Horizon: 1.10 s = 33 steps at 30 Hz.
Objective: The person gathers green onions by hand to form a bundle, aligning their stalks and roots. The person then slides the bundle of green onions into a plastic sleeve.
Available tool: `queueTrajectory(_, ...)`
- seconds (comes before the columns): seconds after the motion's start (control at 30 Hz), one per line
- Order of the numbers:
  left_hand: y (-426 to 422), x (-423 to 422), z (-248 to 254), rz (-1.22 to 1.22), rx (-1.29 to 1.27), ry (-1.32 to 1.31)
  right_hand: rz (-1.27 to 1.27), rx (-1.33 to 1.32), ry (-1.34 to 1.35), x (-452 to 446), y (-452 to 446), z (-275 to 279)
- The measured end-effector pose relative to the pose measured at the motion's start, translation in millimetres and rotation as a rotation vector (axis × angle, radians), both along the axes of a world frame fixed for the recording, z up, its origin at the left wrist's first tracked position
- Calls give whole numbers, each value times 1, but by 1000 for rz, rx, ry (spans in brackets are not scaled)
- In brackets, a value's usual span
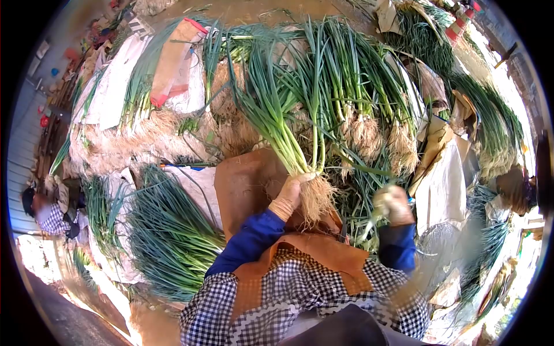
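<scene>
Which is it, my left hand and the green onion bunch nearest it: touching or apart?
Touching: the head view shows the left hand gripping the green onion bunch at its stem bases, by the roots.

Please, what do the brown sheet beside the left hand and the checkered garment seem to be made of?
Brown sheet beside the left hand: perhaps leather or coated cloth, smooth and mostly matt; it shows a broad, plain surface without visible weave.
Checkered garment: probably woven fabric, matt, with soft creases and wavy white trim; the exact fibre cannot be told.
</scene>
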<state>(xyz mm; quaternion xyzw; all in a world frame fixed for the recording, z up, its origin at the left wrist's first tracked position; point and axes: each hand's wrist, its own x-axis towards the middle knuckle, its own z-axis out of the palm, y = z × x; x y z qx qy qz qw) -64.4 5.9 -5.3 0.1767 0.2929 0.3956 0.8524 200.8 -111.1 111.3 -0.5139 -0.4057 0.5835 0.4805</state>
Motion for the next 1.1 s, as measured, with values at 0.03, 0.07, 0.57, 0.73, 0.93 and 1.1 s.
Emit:
queueTrajectory(0.03, -1, -2, 1, -11, -3, 2, -183, 6, -51, 22, -7, -5)
queueTrajectory(0.07, -2, -3, 5, -14, 12, 36, -74, -64, -306, 33, -2, 14)
queueTrajectory(0.57, -32, -6, 31, -111, -123, -61, -315, 235, -140, -127, 183, -121)
queueTrajectory(0.73, -32, 1, 25, -29, -56, 105, -77, 178, -1026, -110, 132, -78)
queueTrajectory(0.93, -24, -4, 20, -4, -139, 57, 395, -222, -418, -69, 59, -17)
queueTrajectory(1.1, -29, -8, 19, -40, -67, -42, 116, -78, -199, -87, 123, -74)
